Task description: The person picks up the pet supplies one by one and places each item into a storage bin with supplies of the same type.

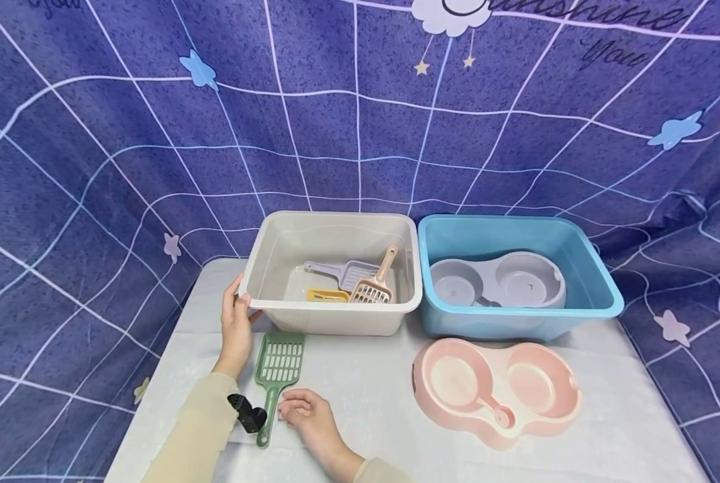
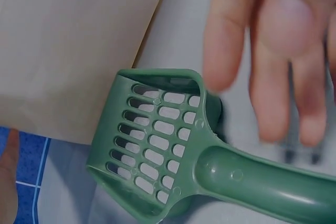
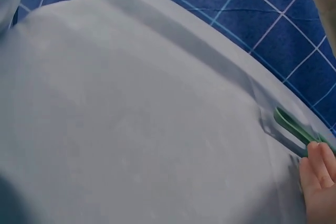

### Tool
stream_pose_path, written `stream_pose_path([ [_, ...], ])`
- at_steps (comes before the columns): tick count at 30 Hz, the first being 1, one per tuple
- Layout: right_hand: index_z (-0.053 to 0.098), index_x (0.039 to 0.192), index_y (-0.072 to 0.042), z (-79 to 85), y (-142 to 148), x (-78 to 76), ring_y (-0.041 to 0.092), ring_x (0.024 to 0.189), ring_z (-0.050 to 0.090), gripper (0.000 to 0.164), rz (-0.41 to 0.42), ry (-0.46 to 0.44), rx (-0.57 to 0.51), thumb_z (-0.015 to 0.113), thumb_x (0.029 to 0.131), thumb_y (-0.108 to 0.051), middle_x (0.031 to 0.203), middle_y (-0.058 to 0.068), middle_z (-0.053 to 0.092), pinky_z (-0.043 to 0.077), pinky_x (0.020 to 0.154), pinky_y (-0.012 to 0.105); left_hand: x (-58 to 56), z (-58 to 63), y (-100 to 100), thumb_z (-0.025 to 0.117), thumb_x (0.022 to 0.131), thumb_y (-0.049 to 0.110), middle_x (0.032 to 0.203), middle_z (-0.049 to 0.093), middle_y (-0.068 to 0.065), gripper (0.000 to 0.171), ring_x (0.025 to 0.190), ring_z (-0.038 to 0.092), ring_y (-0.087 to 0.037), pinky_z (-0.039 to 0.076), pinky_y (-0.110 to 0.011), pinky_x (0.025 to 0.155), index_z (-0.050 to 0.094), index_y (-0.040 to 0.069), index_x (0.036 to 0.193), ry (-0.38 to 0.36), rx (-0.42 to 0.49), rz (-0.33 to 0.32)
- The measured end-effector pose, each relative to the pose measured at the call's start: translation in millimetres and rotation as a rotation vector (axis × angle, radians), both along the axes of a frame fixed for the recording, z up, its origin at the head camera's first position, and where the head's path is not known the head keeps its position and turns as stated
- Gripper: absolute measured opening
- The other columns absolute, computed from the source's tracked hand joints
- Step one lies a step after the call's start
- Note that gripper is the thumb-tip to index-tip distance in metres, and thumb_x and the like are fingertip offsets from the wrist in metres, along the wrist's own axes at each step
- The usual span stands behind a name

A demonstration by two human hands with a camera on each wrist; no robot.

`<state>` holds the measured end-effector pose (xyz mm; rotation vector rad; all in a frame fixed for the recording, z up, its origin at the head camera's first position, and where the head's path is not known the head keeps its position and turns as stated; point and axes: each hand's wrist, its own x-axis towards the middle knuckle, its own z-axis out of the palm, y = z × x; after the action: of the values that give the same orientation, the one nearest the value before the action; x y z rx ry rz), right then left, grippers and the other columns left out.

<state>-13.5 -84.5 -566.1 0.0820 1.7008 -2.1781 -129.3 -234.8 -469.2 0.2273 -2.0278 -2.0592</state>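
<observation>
My left hand (image 1: 236, 332) is at the front left corner of a beige bin (image 1: 329, 318), its fingertips touching the rim and outer wall. A green litter scoop (image 1: 273, 386) lies on the table between my hands, slotted head toward the bin; in the left wrist view the scoop (image 2: 152, 145) shows large. Beside the scoop's handle, my right hand (image 1: 314, 419) has loosely bent fingers and holds nothing. In the right wrist view, that hand's fingertips (image 3: 315, 153) overlap the green handle (image 3: 291, 127). The beige bin contains a purple scoop (image 1: 335, 270), a tan scoop (image 1: 384, 265) and a yellow scoop (image 1: 327, 295).
Right of the beige bin stands a blue bin (image 1: 517, 327) with a grey double pet bowl (image 1: 486, 272) inside. A pink double pet bowl (image 1: 497, 389) sits on the white-covered table (image 1: 360, 396) in front. A blue patterned curtain (image 1: 360, 121) hangs behind and at both sides.
</observation>
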Motion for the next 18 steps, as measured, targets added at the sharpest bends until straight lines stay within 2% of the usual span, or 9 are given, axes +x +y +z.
stream_pose_path([
  [3,0.063,0.113,0.009,-0.8,-4,3.7,0.016,0.085,0.067,0.030,-0.025,-0.013,-0.016,0.064,0.084,0.002,0.092,0.009,0.071,0.052,0.070,0.017,0.1,-1.3,0,0.031,0.106,0.013,0.148,0.037,-0.017,0.050,0.126,0.042,-0.034,0.043,-0.038,0.099,0.028,0.012,0.156,0.013,0.014,0.004],
  [6,0.062,0.113,0.010,0.2,-6,6.3,0.019,0.088,0.067,0.031,-0.048,-0.008,-0.030,0.065,0.083,0.004,0.095,0.013,0.070,0.051,0.072,0.016,-4.3,-11.0,-2,0.030,0.105,0.011,0.146,0.039,-0.014,0.050,0.125,0.043,-0.031,0.040,-0.045,0.101,0.028,0.013,0.156,0.024,0.028,0.011],
  [11,0.060,0.114,0.012,0.4,-8,7.8,0.021,0.091,0.067,0.031,-0.057,0.001,-0.046,0.065,0.084,0.005,0.098,0.016,0.069,0.051,0.076,0.017,-12.1,-28.2,-8,0.028,0.106,0.012,0.145,0.042,-0.008,0.051,0.124,0.045,-0.025,0.039,-0.045,0.102,0.029,0.020,0.156,0.016,0.024,0.033],
  [14,0.059,0.114,0.012,-0.4,-9,8.0,0.018,0.090,0.066,0.032,-0.054,-0.002,-0.047,0.065,0.084,0.005,0.098,0.015,0.069,0.051,0.075,0.016,-11.2,-26.2,-8,0.028,0.106,0.012,0.145,0.042,-0.008,0.051,0.124,0.044,-0.026,0.038,-0.047,0.104,0.029,0.019,0.156,0.011,0.026,0.031],
  [18,0.059,0.116,0.012,-0.6,-11,8.1,0.014,0.087,0.065,0.034,-0.043,-0.008,-0.030,0.063,0.082,0.005,0.096,0.013,0.069,0.050,0.074,0.016,-5.3,-13.2,-5,0.029,0.105,0.010,0.145,0.041,-0.013,0.051,0.124,0.044,-0.028,0.039,-0.045,0.103,0.028,0.015,0.156,0.007,0.025,0.014],
])
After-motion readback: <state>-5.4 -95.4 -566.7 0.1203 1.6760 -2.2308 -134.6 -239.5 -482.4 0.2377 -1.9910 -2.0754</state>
